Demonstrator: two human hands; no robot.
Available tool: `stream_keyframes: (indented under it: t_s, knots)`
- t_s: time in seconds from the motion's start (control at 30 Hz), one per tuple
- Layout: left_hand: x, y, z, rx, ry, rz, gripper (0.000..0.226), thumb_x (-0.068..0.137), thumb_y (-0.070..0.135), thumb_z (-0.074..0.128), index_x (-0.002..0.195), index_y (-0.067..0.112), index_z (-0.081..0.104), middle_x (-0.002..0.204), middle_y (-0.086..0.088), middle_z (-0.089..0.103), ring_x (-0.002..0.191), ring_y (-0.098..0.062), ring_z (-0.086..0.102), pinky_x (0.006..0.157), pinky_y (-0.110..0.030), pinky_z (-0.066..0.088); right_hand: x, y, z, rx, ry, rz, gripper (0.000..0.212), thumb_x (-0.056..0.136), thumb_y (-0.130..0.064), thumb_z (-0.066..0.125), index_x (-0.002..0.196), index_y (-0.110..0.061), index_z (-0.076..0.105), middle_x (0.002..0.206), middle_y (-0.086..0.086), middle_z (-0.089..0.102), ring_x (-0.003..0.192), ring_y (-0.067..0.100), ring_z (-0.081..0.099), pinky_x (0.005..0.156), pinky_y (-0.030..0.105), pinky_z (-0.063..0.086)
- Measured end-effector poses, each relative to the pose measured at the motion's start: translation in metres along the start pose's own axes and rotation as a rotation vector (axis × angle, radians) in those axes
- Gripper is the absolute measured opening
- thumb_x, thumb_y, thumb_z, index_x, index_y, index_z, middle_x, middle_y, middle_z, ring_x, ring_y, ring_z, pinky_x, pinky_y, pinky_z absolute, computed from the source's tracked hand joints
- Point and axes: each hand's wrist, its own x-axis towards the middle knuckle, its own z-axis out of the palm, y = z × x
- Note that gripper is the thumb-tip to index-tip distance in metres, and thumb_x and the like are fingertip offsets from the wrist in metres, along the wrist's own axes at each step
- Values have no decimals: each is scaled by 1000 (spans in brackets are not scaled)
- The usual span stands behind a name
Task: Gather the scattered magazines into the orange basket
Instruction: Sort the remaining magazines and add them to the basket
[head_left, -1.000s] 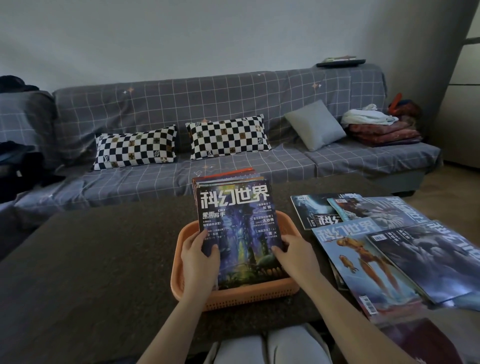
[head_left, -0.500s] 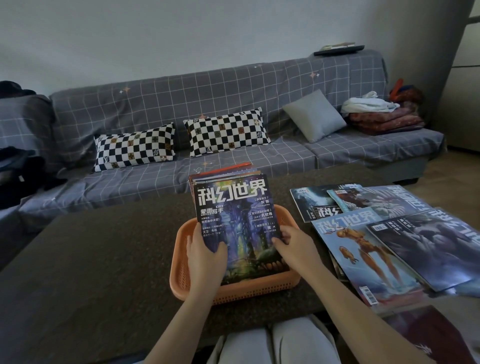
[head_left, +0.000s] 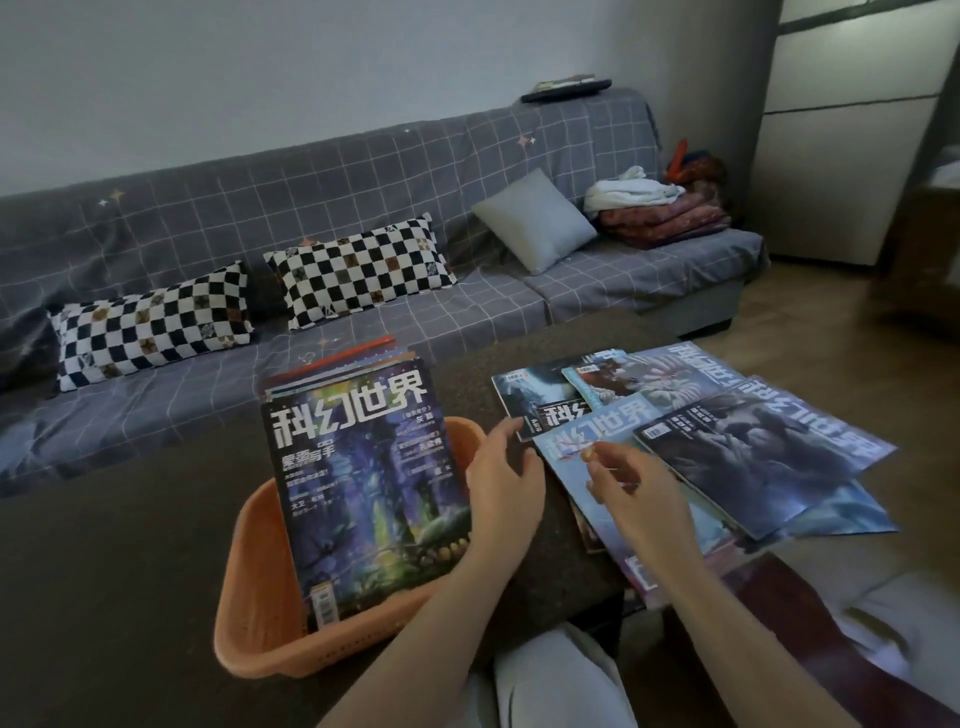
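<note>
So the orange basket (head_left: 249, 613) on the dark table (head_left: 104, 571) has a stack of magazines (head_left: 363, 478) leaning in it, blue sci-fi cover on top. My left hand (head_left: 501, 483) is loose just right of the stack, holding nothing. My right hand (head_left: 636, 499) is over the scattered magazines (head_left: 753, 452), fingers relaxed. Grey checked sofa (head_left: 363, 171) behind, two checkerboard pillows (head_left: 358, 270).

The top magazine (head_left: 363, 483) standing in the orange basket (head_left: 249, 613) carries the big white title 科幻世界 across its cover; the smaller lines under it are too blurred to read, and so is the barcode at its lower corner. The light blue magazine (head_left: 587, 447) on the table shows the same title in white, lying upside down. The dark cover (head_left: 540, 400) behind it shows only 科 plainly.
</note>
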Motion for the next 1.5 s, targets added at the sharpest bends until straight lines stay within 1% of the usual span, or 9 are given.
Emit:
stream_keyframes:
  t_s: [0.1,0.23,0.53,0.67,0.83,0.97,1.1,1.2,1.5]
  knots:
    - [17,8,41,34,-123,-9,40,95,21,52,134,24,48,131,-1,58,105,-23,62,93,-40,50,6,21,-27,-84,115,40,21,89,-24,62,106,-14,68,89,-10,68,83,3,63,76,19,47]
    - [38,9,94,49,-281,-54,42,95,21,48,137,21,45,135,0,53,84,1,57,74,-22,50,10,53,-57,-263,218,123,35,85,-28,67,113,-8,67,110,8,65,105,27,56,92,35,41]
    - [72,5,172,195,-494,-43,57,95,31,54,146,14,35,149,-8,41,137,-25,37,111,-38,31,11,104,-84,-432,232,420,61,86,-45,60,133,-7,51,136,15,47,128,32,37,106,38,28]
    - [83,6,180,202,-432,-58,54,91,40,59,134,9,51,134,-9,55,124,-26,50,102,-35,40,7,113,-88,-356,287,445,59,86,-38,63,130,0,53,139,17,43,129,33,34,105,36,27]
    - [73,11,172,97,-455,-43,20,86,34,67,92,20,54,83,7,58,74,-9,54,57,-21,35,1,118,-99,-107,437,498,51,85,-29,67,124,1,55,123,22,49,109,31,48,92,36,40]
    - [50,12,159,-5,-535,-77,18,92,27,61,90,19,44,79,1,55,78,-27,62,67,-35,48,-11,115,-105,104,498,589,39,86,-24,65,119,-4,59,101,9,65,83,20,59,70,32,46]
    - [35,5,133,-93,-442,-12,13,93,25,60,89,19,49,83,-1,57,76,-17,60,59,-23,51,-27,108,-103,262,465,572,30,87,-21,64,113,-5,60,84,-2,63,72,8,57,56,25,41]
    - [28,2,106,-166,-327,21,12,92,26,61,85,23,52,88,-3,63,75,-11,61,53,-12,43,-34,90,-98,431,398,533,42,87,-18,65,125,-10,51,105,7,64,87,20,62,76,37,53]
    - [2,-1,-12,-496,-47,-33,6,92,20,62,87,22,58,86,0,71,70,-8,70,55,-24,54,-34,6,-58,628,148,313,42,88,-14,63,126,-21,46,111,5,64,104,23,61,96,49,47]
